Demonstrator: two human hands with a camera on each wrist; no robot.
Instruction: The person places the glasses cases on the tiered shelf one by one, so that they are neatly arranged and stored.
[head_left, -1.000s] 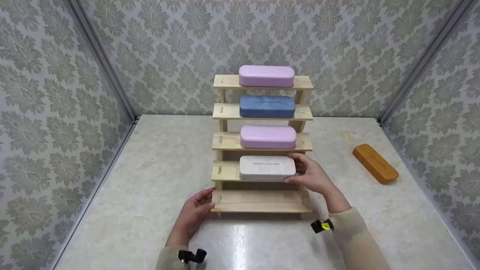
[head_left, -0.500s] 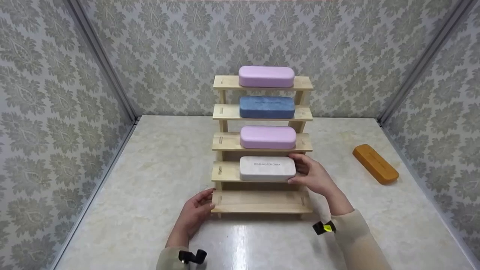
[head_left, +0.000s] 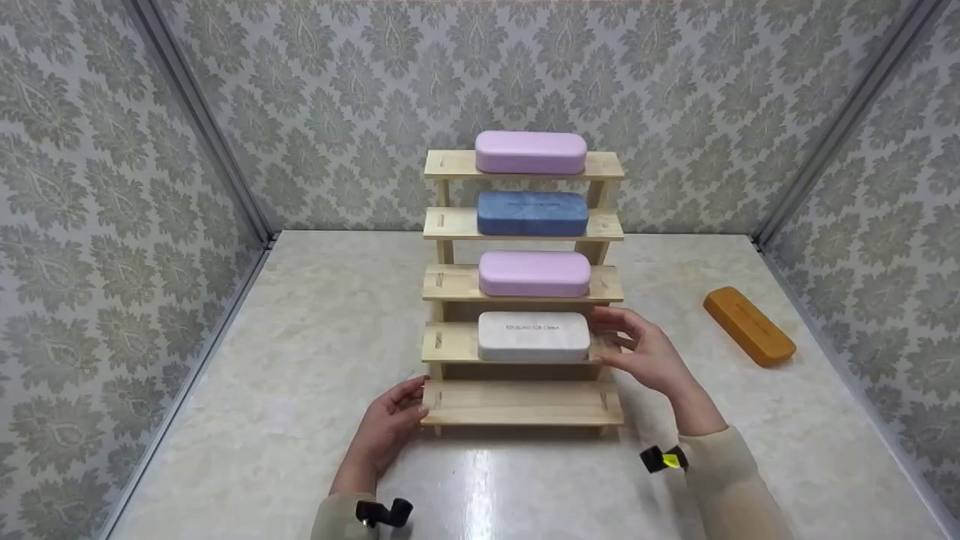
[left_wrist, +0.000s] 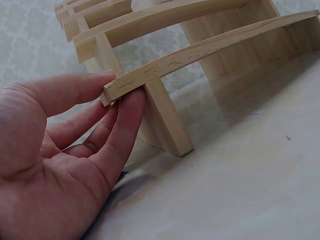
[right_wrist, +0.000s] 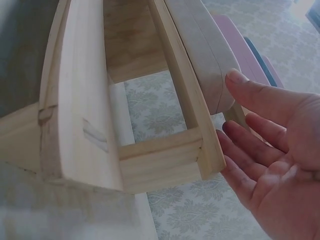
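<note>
A stepped wooden shelf rack point(head_left: 517, 409) stands mid-table. My left hand point(head_left: 388, 426) pinches the left end of its lowest board; in the left wrist view the thumb lies on top and fingers reach underneath. One step up sits a white glasses case point(head_left: 534, 337) with small print on its lid. Just off that case's right end is my right hand point(head_left: 651, 356), fingers spread and holding nothing. In the right wrist view, the thumb is close to the case's end point(right_wrist: 220, 90); whether it touches cannot be told. Above sit a pink case point(head_left: 534, 274), a blue case point(head_left: 532, 214) and another pink case point(head_left: 531, 152).
An orange-brown glasses case point(head_left: 748, 327) lies slantwise on the table point(head_left: 315, 315) to the right of the rack. Patterned walls point(head_left: 375, 112) enclose the table at the back and both sides.
My right hand has let go of the white case and drawn back a little to the right. The left hand keeps its grip on the lowest board.
</note>
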